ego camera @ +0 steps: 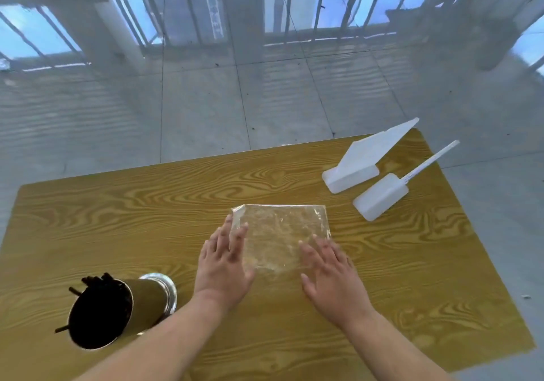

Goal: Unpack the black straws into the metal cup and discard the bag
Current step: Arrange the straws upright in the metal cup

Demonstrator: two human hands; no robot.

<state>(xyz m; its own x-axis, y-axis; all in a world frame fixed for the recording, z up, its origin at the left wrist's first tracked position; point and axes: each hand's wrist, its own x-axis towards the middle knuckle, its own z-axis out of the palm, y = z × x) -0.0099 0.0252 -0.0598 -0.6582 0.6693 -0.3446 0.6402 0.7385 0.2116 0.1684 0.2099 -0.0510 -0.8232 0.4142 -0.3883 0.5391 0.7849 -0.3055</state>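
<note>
A clear, crinkled plastic bag [278, 233] lies flat on the wooden table [117, 218] near its middle, with no straws inside. My left hand [225, 263] presses on the bag's left edge with straight fingers. My right hand [331, 277] lies flat on the bag's lower right part, fingers spread. The metal cup [141, 304] stands at the front left of the table. It is full of black straws [97, 310], and a few tips stick out over its rim.
Two white plastic scoop-like pieces lie at the table's back right: a wedge-shaped one [365, 159] and one with a long handle [391, 192]. Beyond the table's far edge is grey tiled floor [206, 100] and barred windows.
</note>
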